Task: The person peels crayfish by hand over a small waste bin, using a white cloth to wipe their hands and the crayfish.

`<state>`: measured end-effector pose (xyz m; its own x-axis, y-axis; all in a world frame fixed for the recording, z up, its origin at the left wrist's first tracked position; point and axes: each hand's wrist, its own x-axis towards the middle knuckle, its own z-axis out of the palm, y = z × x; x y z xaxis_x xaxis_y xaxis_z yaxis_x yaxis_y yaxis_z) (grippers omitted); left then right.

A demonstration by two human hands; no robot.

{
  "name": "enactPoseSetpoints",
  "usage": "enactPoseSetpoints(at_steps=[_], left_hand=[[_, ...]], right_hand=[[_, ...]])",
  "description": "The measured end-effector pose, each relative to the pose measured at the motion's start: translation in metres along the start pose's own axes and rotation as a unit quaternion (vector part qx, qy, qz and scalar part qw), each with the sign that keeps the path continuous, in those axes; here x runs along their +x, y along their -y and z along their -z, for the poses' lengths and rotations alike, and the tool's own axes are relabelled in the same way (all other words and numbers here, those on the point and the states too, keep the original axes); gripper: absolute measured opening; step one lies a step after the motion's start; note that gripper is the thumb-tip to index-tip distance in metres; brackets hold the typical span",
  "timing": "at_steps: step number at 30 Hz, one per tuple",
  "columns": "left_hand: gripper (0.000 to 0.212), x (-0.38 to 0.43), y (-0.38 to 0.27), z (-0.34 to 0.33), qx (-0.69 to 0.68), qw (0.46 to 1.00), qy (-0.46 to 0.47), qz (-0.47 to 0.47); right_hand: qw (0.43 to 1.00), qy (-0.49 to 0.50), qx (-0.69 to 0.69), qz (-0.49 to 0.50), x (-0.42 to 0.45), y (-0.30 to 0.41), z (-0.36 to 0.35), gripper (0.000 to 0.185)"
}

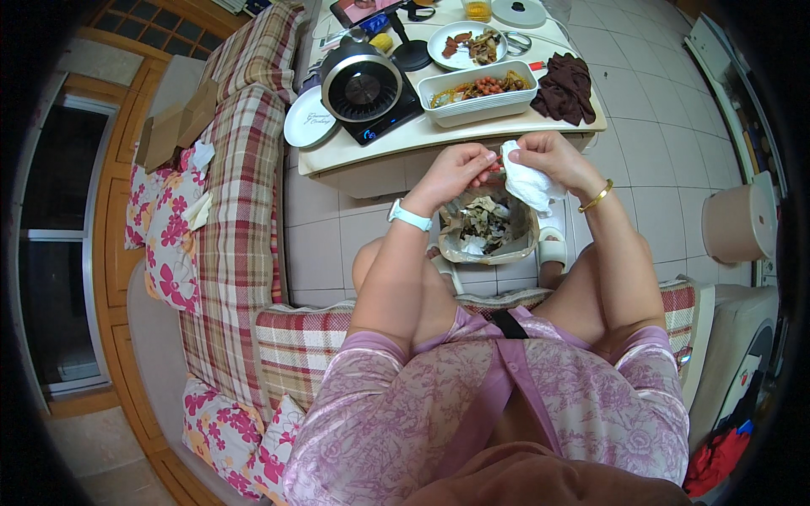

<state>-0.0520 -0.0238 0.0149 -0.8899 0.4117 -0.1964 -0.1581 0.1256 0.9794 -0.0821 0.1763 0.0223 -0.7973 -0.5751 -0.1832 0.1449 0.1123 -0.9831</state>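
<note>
Between its thumb and fingertips my left hand (462, 167) pinches a small red item (496, 164), mostly hidden by the fingers. My right hand (552, 159) grips a white cloth or paper towel (526, 180), which hangs down from the fingers. Both hands are close together, just off the table's front edge. Below them stands a lined waste bin (535, 243) holding dry scraps and crumpled white tissue. A white ribbed container (484, 112) on the table, beyond the hands, has beaded strings (490, 87) in yellow, orange-red and brown inside.
On the white table (405, 136) are a round black appliance (362, 88) with a lit base, a white plate (310, 119), a plate of scraps (455, 60), scissors (519, 43) and a dark brown cloth (564, 88). A plaid sofa (237, 190) runs along the left.
</note>
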Motion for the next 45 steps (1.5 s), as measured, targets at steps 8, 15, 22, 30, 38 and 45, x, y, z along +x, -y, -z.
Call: enactPoseSetpoints(at_steps=[8,15,22,30,38,45], left_hand=[[0.026,0.005,0.005,-0.003,0.03,0.998,-0.016,-0.053],[0.027,-0.001,-0.002,0.016,-0.195,0.976,-0.048,-0.082],[0.031,0.0,-0.003,0.003,-0.063,0.998,0.021,-0.021],[0.027,0.0,-0.005,-0.009,-0.073,0.992,-0.089,-0.053],[0.023,0.001,0.001,-0.004,-0.066,0.997,0.041,-0.019],[0.024,0.001,0.002,0.002,-0.095,0.995,0.034,0.007]], right_hand=[[1.0,0.017,-0.014,0.008,0.005,-0.01,-0.001,0.019],[1.0,-0.012,-0.014,-0.007,-0.002,0.006,-0.003,0.027],[1.0,0.015,0.002,0.01,0.001,-0.006,-0.001,0.019],[0.999,0.025,0.018,0.01,0.0,-0.001,-0.008,0.021],[0.999,0.001,0.031,0.007,-0.001,-0.001,-0.011,0.021],[1.0,0.022,-0.006,0.019,0.001,-0.006,-0.005,0.018]])
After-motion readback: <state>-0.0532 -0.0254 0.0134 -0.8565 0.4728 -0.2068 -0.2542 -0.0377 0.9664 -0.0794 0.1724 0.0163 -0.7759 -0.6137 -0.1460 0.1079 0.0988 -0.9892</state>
